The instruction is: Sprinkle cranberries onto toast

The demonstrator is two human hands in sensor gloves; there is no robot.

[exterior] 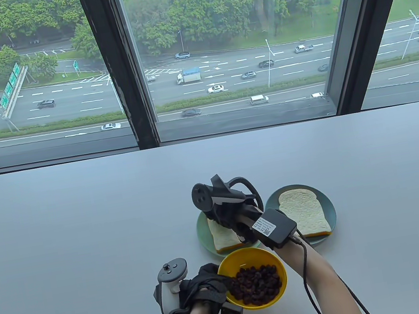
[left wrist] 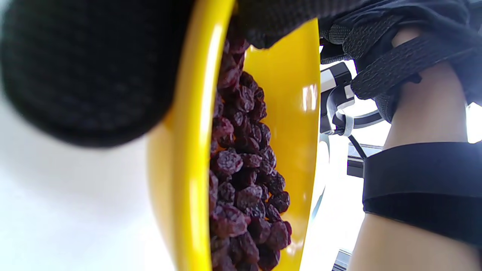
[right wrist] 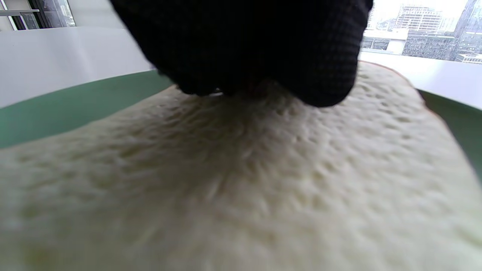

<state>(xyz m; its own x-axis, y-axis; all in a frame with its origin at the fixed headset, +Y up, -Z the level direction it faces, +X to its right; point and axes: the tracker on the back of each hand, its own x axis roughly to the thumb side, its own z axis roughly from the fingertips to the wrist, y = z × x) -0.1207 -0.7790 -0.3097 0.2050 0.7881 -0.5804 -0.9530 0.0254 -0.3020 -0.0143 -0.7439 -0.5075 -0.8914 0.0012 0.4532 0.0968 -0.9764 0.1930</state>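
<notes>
My left hand (exterior: pixel 200 288) grips the rim of a yellow bowl (exterior: pixel 270 259) of dark red cranberries (exterior: pixel 256 282) and holds it tilted near the table's front. The left wrist view shows the bowl (left wrist: pixel 286 94), the cranberries (left wrist: pixel 241 169) and a gloved finger over its rim. My right hand (exterior: pixel 232 217) is over the left slice of toast (exterior: pixel 224 239) on a green plate (exterior: pixel 205 243). In the right wrist view its fingertips (right wrist: pixel 256 75) are bunched together just at the bare toast (right wrist: pixel 244 180), with a dark reddish bit between them.
A second slice of toast (exterior: pixel 304 213) lies on another green plate (exterior: pixel 330 208) just right of the first. The white table (exterior: pixel 84 227) ends at a window wall at the back. My right forearm crosses beside the bowl.
</notes>
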